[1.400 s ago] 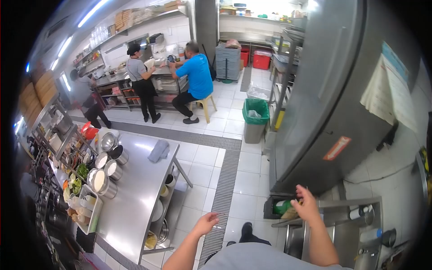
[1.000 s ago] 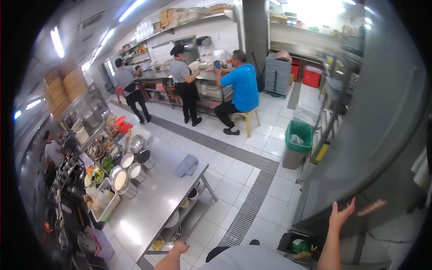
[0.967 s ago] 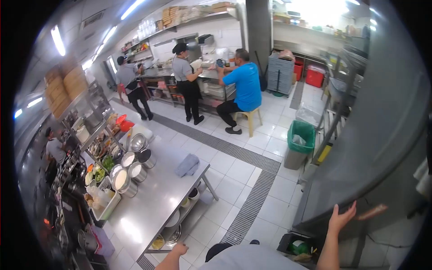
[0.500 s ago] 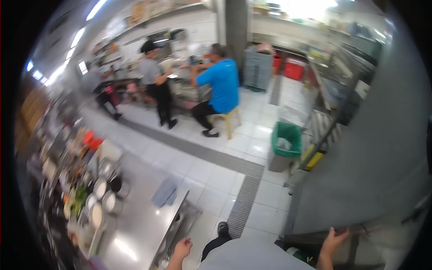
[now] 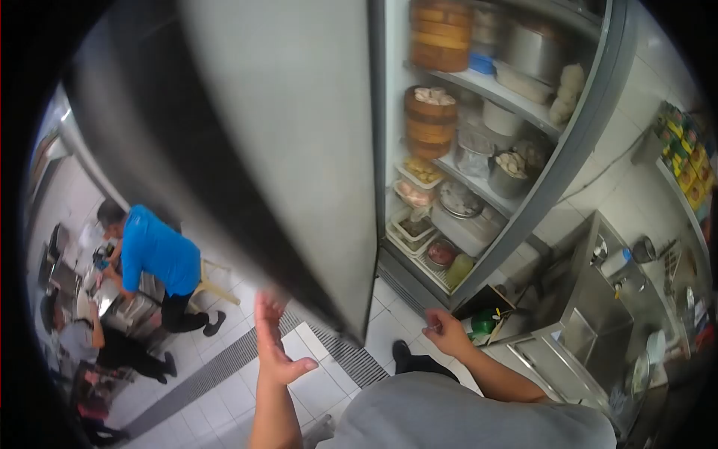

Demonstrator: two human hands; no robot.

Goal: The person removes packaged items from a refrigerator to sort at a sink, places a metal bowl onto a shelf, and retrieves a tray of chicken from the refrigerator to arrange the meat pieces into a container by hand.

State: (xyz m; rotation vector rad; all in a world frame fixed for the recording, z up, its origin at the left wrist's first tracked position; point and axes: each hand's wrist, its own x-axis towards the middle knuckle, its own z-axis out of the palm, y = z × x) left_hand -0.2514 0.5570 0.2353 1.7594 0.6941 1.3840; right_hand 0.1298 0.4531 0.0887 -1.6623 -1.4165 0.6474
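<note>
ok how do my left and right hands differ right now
The left hand is open, thumb spread wide, while the right hand has its fingers bent. The left hand is by the open door; the right hand is nearer the green object. Both are bare, and neither visibly holds anything.

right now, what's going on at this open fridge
The camera wearer stands at a fridge whose door is open. Their left hand is spread beside the door's lower edge; touching or not is unclear. The right hand is half curled, with nothing visible in it. Bamboo steamers and a metal pot stand inside. A person in blue sits off to the left.
</note>
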